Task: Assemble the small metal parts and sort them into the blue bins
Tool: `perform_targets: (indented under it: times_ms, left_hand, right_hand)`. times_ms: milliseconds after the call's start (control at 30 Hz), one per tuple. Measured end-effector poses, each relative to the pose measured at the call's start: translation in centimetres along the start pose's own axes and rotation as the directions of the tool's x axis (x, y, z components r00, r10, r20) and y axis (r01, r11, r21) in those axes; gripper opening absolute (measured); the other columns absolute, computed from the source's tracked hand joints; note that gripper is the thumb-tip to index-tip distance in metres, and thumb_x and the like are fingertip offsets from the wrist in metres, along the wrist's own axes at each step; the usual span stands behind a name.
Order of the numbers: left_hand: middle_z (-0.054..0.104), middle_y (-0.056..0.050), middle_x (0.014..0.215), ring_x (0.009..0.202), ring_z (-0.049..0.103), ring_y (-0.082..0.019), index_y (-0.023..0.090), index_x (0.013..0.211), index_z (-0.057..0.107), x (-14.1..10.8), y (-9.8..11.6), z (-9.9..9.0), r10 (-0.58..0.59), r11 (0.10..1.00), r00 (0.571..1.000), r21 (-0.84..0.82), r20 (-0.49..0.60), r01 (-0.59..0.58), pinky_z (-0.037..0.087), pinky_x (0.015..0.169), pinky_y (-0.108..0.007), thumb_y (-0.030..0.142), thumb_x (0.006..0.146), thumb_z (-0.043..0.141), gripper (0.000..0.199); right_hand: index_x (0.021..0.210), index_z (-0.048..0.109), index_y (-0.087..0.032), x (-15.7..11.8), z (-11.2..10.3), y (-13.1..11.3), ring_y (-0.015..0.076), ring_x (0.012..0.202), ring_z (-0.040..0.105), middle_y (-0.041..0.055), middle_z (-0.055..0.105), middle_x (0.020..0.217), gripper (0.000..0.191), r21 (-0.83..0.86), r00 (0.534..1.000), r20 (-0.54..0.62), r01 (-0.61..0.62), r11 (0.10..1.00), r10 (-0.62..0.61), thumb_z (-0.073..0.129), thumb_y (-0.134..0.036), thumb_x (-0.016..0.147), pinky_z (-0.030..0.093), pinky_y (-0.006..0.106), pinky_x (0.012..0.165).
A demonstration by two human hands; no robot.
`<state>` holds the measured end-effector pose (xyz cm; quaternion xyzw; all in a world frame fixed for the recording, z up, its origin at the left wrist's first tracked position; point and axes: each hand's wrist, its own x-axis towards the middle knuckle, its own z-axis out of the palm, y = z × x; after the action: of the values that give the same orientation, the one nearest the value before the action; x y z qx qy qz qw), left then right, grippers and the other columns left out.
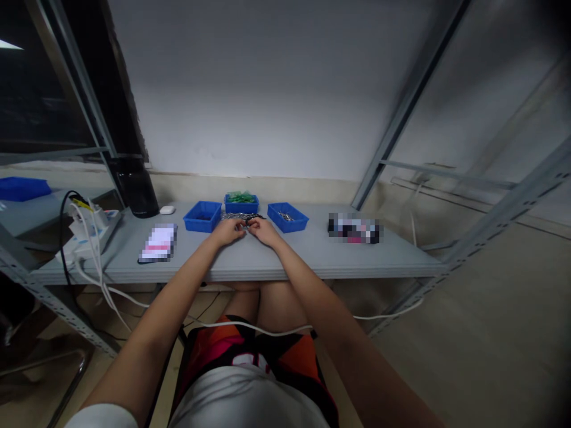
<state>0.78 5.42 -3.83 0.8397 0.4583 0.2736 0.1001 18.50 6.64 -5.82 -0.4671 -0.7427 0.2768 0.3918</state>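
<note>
My left hand [229,232] and my right hand [263,230] meet over the table between the blue bins, fingertips almost touching. Both are closed in a pinch around a small dark piece [247,221], too small to name. Just behind the fingers lies a pile of thin silvery metal parts [236,216], partly hidden by the hands. A blue bin [203,225] with dark contents stands left of my left hand. To the right of my right hand, another blue bin [298,225] holds small metal pieces [286,216]. The back blue bin [241,208] contains green items [241,197].
On the left of the grey table [250,261] are a phone [159,242], a white case [167,210], a black bottle [137,189] and a power strip [96,238] with cables. A blurred-out object [355,229] lies on the right. Metal shelf posts [401,113] frame the table.
</note>
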Motion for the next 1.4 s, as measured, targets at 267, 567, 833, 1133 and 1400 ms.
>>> perform_targets:
  times_ms: [267,567,833,1133,1400]
  left_hand:
    - [0.069,-0.005,0.082,0.071,0.061,-0.018,0.016,0.105,0.068,-0.3,1.2,-0.4,0.030,0.997,0.999,0.067,-0.022,-0.028,0.044,0.066,-0.026,0.029,0.075,0.061,0.033]
    - [0.069,-0.005,0.085,0.071,0.060,-0.017,0.015,0.111,0.065,-0.3,1.0,-0.4,0.037,0.998,0.999,0.054,-0.027,-0.035,0.044,0.065,-0.026,0.030,0.075,0.064,0.039]
    - [0.069,-0.005,0.085,0.072,0.060,-0.017,0.016,0.111,0.066,-0.3,1.0,-0.4,0.043,0.998,0.998,0.053,-0.036,-0.041,0.043,0.064,-0.026,0.031,0.076,0.062,0.038]
    - [0.069,-0.005,0.084,0.071,0.060,-0.017,0.017,0.107,0.066,-0.4,1.2,-0.5,0.059,0.997,0.997,0.047,-0.044,-0.057,0.044,0.066,-0.025,0.029,0.076,0.061,0.034]
    - [0.068,-0.004,0.084,0.071,0.060,-0.016,0.017,0.110,0.064,-0.4,1.4,-0.6,0.062,0.997,0.997,0.049,-0.053,-0.059,0.044,0.066,-0.025,0.027,0.075,0.062,0.037]
  right_hand:
    - [0.104,0.065,-0.012,0.5,0.4,0.7,0.0148,0.074,0.061,0.0024,0.066,0.077,0.032,0.157,0.999,0.028,-0.025,0.987,0.021,0.057,-0.013,0.073,0.048,0.028,0.078]
    - [0.100,0.066,-0.012,0.3,0.1,0.1,0.0140,0.074,0.061,0.0028,0.068,0.080,0.030,0.253,0.999,0.038,-0.032,0.967,0.023,0.056,-0.013,0.072,0.047,0.028,0.078]
    - [0.098,0.067,-0.014,0.3,0.2,0.1,0.0142,0.077,0.062,0.0038,0.069,0.085,0.026,0.278,1.000,0.029,-0.016,0.961,0.008,0.057,-0.014,0.073,0.048,0.029,0.080]
    - [0.087,0.064,-0.016,0.2,0.3,0.1,0.0136,0.073,0.060,0.0008,0.066,0.077,0.017,0.162,0.999,-0.046,0.014,0.987,-0.006,0.064,-0.027,0.074,0.046,0.026,0.074]
    - [0.082,0.063,-0.016,0.0,0.0,-0.3,0.0124,0.074,0.059,0.0004,0.067,0.079,0.011,0.110,0.997,-0.068,0.049,0.993,-0.041,0.061,-0.024,0.075,0.045,0.025,0.076]
